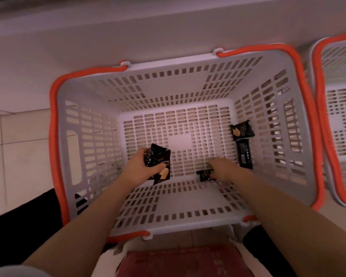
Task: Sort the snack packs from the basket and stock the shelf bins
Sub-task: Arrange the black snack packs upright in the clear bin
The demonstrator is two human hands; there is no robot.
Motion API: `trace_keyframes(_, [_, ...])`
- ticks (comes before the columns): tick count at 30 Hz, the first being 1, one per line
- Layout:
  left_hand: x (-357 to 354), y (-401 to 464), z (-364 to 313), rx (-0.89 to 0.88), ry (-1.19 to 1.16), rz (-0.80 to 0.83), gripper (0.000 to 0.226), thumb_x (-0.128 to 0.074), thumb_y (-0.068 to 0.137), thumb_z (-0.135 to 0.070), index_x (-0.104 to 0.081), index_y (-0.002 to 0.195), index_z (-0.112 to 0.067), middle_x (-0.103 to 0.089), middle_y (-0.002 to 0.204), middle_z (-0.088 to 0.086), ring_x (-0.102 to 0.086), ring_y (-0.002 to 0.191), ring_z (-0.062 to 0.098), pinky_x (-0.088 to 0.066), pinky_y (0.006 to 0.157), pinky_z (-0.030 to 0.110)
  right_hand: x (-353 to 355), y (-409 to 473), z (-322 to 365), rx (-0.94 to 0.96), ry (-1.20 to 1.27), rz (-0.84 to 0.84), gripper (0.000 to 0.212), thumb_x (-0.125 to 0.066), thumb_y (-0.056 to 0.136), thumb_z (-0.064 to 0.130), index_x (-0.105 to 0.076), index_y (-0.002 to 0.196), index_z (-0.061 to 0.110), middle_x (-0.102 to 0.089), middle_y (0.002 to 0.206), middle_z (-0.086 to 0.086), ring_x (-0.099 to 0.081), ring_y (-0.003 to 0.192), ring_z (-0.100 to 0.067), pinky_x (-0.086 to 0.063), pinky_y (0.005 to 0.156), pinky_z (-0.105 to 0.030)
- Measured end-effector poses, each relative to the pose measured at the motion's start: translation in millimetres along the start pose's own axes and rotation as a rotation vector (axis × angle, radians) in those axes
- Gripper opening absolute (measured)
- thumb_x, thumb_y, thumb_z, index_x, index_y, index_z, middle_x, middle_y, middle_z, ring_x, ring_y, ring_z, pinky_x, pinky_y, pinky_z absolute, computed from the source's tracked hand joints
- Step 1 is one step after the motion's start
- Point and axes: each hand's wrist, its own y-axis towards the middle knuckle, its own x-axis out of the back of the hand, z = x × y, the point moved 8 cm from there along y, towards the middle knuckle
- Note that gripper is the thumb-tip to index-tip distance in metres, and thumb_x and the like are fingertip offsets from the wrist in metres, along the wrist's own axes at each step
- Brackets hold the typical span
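Note:
A white slotted basket with orange handles stands on the floor below me. My left hand is inside it and grips a bunch of black snack packs near the bottom left. My right hand reaches to the basket floor, its fingers over a small black pack; whether they hold it is hidden. Two more black packs lie at the right side: one leaning on the wall, one flat below it.
A second white basket with an orange rim stands close on the right. A pale shelf base or wall runs along the far side. Tiled floor lies to the left. A red box top sits just under me.

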Motion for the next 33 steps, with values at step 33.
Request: trace_keyframes(33, [130, -245, -208, -0.834, -0.819, 0.128, 0.032, -0.054, 0.072, -0.023, -0.056, 0.102, -0.011, -0.069, 0.077, 0.0, -0.065, 0.069, 0.011, -0.053, 0.061, 0.022, 180, -314, 175, 0.671, 1.232, -0.845, 0.021, -0.046, 0.095, 0.006, -0.053, 0.112, 0.018, -0.065, 0.095, 0.003, -0.063, 0.076, -0.001, -0.048, 0.063, -0.015])
